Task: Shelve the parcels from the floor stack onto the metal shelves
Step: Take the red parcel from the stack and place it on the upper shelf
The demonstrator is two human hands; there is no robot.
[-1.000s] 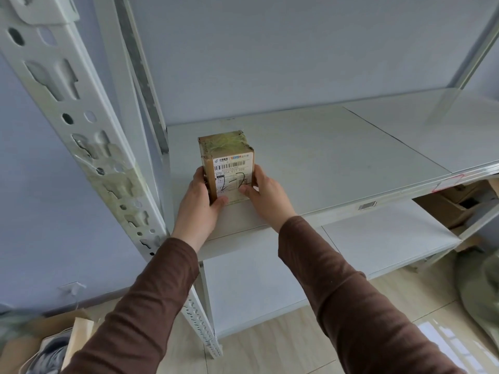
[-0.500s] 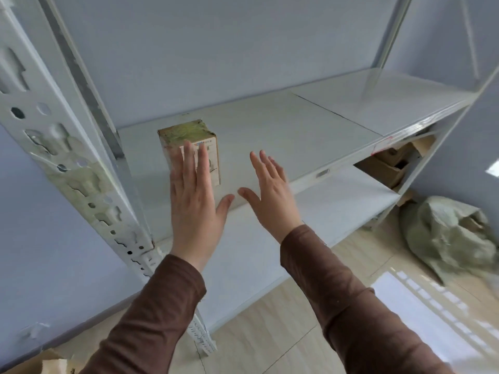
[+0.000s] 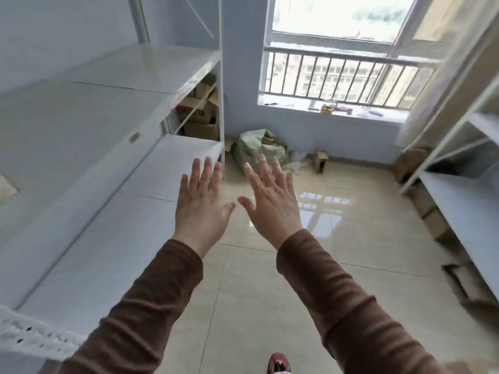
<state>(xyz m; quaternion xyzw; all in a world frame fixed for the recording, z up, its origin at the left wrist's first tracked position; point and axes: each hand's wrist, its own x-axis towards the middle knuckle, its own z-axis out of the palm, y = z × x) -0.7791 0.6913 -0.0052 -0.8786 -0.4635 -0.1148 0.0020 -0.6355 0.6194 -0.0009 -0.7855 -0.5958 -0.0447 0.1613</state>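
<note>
**Two empty hands between shelves and floor**

Two hands are held out over the tiled floor [image 3: 270, 292], palms down, with nothing gripped. The left hand [image 3: 201, 209] is spread flat, its fingers [image 3: 208, 174] straight and slightly apart. The right hand [image 3: 272, 203] is likewise flat and spread, thumb pointing toward the left thumb. Both wrists are covered by brown sleeves [image 3: 337, 306].

The metal shelves [image 3: 113, 163] are seen at left, running away toward a window [image 3: 348, 58]. Their white boards are mostly bare. At the far left edge of the upper board, a pale corner [image 3: 6, 187] is cut off by the frame; it may be a parcel, but that cannot be told. No floor stack of parcels is plainly in view. Brown cartons [image 3: 202, 109] are tucked behind the shelf end, a green sack [image 3: 256, 149] lies in the corner, and a small box [image 3: 320, 160] stands near it. More cartons [image 3: 432, 220] lie under a second rack [image 3: 464, 201] at right.

The open, empty hands and the gaze turned to the room suggest that the next parcel is being sought. A red shoe [image 3: 279, 361] is seen at the bottom edge.
</note>
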